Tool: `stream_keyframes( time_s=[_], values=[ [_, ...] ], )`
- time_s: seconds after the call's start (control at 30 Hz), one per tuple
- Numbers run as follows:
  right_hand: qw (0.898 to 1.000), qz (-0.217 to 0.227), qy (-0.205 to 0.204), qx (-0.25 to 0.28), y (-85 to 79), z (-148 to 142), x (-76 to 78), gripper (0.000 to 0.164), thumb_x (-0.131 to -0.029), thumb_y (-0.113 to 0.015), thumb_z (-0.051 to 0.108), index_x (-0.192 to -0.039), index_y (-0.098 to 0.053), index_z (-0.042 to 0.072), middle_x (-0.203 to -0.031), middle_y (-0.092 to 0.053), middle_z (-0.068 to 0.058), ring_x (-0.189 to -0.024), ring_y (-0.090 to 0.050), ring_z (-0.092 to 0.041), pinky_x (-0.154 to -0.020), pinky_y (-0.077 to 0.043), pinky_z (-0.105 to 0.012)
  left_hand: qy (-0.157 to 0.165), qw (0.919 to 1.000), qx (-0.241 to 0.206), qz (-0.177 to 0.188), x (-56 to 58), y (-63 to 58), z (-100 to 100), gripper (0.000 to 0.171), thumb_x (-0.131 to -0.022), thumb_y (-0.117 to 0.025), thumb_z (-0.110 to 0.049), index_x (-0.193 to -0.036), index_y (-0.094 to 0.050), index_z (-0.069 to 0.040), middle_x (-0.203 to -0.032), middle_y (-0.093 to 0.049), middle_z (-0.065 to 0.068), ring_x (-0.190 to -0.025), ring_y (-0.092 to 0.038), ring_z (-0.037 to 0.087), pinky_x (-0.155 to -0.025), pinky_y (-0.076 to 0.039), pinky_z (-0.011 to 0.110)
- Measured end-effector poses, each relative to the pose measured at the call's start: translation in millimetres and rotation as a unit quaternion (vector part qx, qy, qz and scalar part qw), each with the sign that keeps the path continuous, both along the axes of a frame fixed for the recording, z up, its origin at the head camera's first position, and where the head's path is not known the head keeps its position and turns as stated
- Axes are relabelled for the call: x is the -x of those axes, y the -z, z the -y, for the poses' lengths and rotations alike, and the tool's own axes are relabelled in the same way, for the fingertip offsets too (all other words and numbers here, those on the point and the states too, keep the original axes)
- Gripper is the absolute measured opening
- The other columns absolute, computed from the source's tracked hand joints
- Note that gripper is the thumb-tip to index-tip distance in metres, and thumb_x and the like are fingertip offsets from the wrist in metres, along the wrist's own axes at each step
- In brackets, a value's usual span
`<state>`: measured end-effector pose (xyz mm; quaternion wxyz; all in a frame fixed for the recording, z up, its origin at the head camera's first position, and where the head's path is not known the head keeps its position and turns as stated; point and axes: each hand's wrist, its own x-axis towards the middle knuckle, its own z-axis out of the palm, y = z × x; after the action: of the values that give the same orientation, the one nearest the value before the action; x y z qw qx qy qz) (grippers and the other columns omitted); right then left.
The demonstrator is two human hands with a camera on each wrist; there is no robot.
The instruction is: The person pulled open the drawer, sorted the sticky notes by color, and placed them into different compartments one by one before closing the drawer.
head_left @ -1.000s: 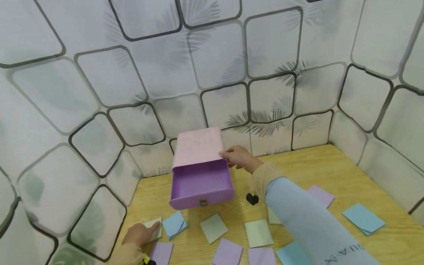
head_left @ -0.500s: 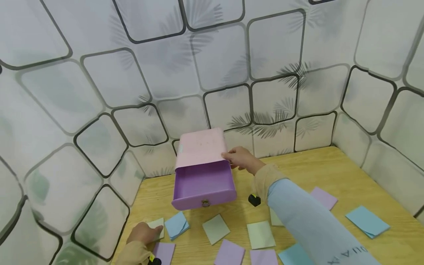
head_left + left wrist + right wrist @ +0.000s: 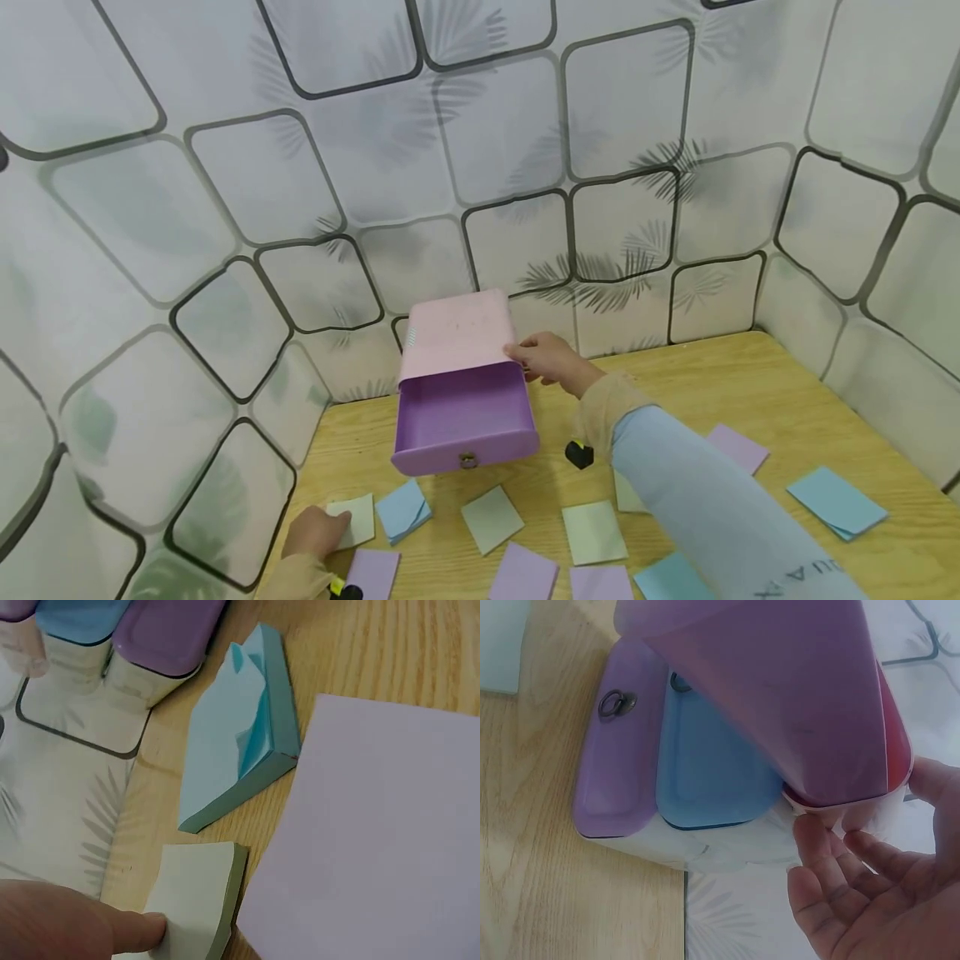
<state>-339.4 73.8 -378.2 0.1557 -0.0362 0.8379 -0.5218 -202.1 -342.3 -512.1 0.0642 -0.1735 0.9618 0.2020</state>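
Observation:
In the head view my left hand [image 3: 313,533] is at a pale green sticky note pad [image 3: 358,518] on the left of the table. Its thumb [image 3: 139,930] lies over the pad's edge in the left wrist view; the other fingers are hidden. A pink-topped drawer organizer [image 3: 456,332] stands against the back wall, its top purple drawer [image 3: 465,454] pulled out with a bare floor showing. My right hand [image 3: 551,360] holds the organizer's front right corner, thumb on top and fingers [image 3: 821,836] against the side. Blue [image 3: 716,761] and purple [image 3: 622,761] lower drawers are closed.
Beside the green pad sit a blue pad [image 3: 403,510] with lifted sheets and a purple pad [image 3: 373,573]. Several more green, purple and blue pads are spread along the front and right of the wooden table [image 3: 690,367]. Patterned walls [image 3: 510,125] enclose the back and sides.
My left hand has drawn back leftward, so more of the green pad shows. My right hand keeps its hold on the organizer, and the drawer stays pulled out.

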Motion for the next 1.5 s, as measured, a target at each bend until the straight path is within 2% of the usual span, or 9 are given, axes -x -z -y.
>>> stream_keyframes(
  time_s=[0.13,0.3,0.43,0.6,0.73,0.87,1.17,1.33,1.5],
  values=[
    [1.000,0.001,0.001,0.010,4.7,0,1.1,0.065,-0.092,-0.054,0.056,-0.134,-0.051,0.006,-0.123,-0.061,-0.011,-0.099,-0.064,-0.024,-0.088,-0.049,-0.046,-0.019,0.9992,-0.026,-0.022,-1.1,4.2,5,0.049,-0.086,-0.060,-0.029,-0.096,-0.060,0.019,-0.095,-0.062,0.033,-0.083,-0.061,0.041,-0.075,-0.050,0.050],
    [0.999,-0.024,0.005,0.025,11.0,-8,-4.8,0.064,-0.095,-0.049,0.057,-0.136,-0.049,0.008,-0.128,-0.057,-0.012,-0.103,-0.063,-0.028,-0.085,-0.050,-0.042,-0.072,0.9919,-0.089,-0.054,-0.6,9.4,7,0.040,-0.086,-0.061,-0.021,-0.096,-0.057,0.017,-0.094,-0.061,0.029,-0.087,-0.057,0.040,-0.077,-0.047,0.047],
    [0.994,-0.103,0.011,0.015,18.7,-19,-17.2,0.054,-0.096,-0.048,0.054,-0.130,-0.053,0.012,-0.120,-0.061,-0.009,-0.097,-0.065,-0.026,-0.085,-0.050,-0.043,-0.090,0.9854,-0.118,-0.084,-0.8,15.2,10,0.030,-0.088,-0.061,-0.020,-0.087,-0.057,0.010,-0.083,-0.059,0.019,-0.080,-0.054,0.032,-0.067,-0.044,0.038],
    [0.974,-0.227,-0.029,0.006,31.3,-33,-43.1,0.041,-0.098,-0.051,0.046,-0.116,-0.062,0.011,-0.097,-0.066,-0.002,-0.083,-0.065,-0.016,-0.072,-0.052,-0.036,-0.090,0.9803,-0.120,-0.128,-5.0,14.3,15,0.027,-0.089,-0.058,-0.018,-0.086,-0.056,0.008,-0.074,-0.056,0.013,-0.067,-0.053,0.024,-0.056,-0.041,0.029],
    [0.957,-0.284,-0.060,-0.001,39.8,-41,-65.5,0.032,-0.096,-0.055,0.044,-0.108,-0.066,0.016,-0.086,-0.066,0.004,-0.074,-0.061,-0.011,-0.063,-0.051,-0.031,-0.110,0.9629,-0.195,-0.151,-5.1,5.0,15,0.026,-0.094,-0.052,-0.014,-0.098,-0.052,0.012,-0.079,-0.054,0.014,-0.064,-0.055,0.019,-0.052,-0.051,0.030],
    [0.943,-0.324,-0.075,0.005,44.1,-44,-82.9,0.022,-0.094,-0.060,0.040,-0.103,-0.066,0.022,-0.088,-0.066,0.012,-0.074,-0.060,-0.008,-0.064,-0.052,-0.027,-0.117,0.9414,-0.262,-0.177,-5.3,-12.9,11,0.027,-0.098,-0.045,-0.011,-0.110,-0.047,0.013,-0.085,-0.050,0.017,-0.064,-0.055,0.017,-0.053,-0.055,0.029],
    [0.923,-0.375,-0.089,0.016,50.1,-39,-101.8,0.024,-0.088,-0.071,0.028,-0.107,-0.067,0.014,-0.099,-0.068,0.003,-0.079,-0.062,-0.005,-0.068,-0.052,-0.028,-0.080,0.9243,-0.300,-0.222,1.0,-72.3,-21,0.037,-0.103,-0.036,-0.012,-0.136,-0.035,0.006,-0.116,-0.048,0.021,-0.093,-0.055,0.024,-0.065,-0.055,0.025],
    [0.908,-0.408,-0.095,0.016,56.6,-33,-104.7,0.029,-0.086,-0.074,0.028,-0.109,-0.066,0.012,-0.098,-0.064,0.004,-0.078,-0.061,-0.005,-0.065,-0.053,-0.029,-0.056,0.9143,-0.298,-0.268,3.6,-102.3,-45,0.035,-0.103,-0.042,-0.012,-0.135,-0.042,0.001,-0.111,-0.050,0.016,-0.092,-0.055,0.021,-0.065,-0.055,0.023],
    [0.910,-0.401,-0.101,0.034,61.5,-28,-108.2,0.029,-0.086,-0.074,0.026,-0.110,-0.065,0.013,-0.096,-0.062,0.007,-0.077,-0.061,-0.006,-0.065,-0.053,-0.030,-0.022,0.9088,-0.293,-0.296,5.5,-132.3,-67,0.034,-0.099,-0.053,-0.010,-0.131,-0.049,-0.001,-0.110,-0.055,0.015,-0.091,-0.056,0.021,-0.068,-0.056,0.025]
  ],
)
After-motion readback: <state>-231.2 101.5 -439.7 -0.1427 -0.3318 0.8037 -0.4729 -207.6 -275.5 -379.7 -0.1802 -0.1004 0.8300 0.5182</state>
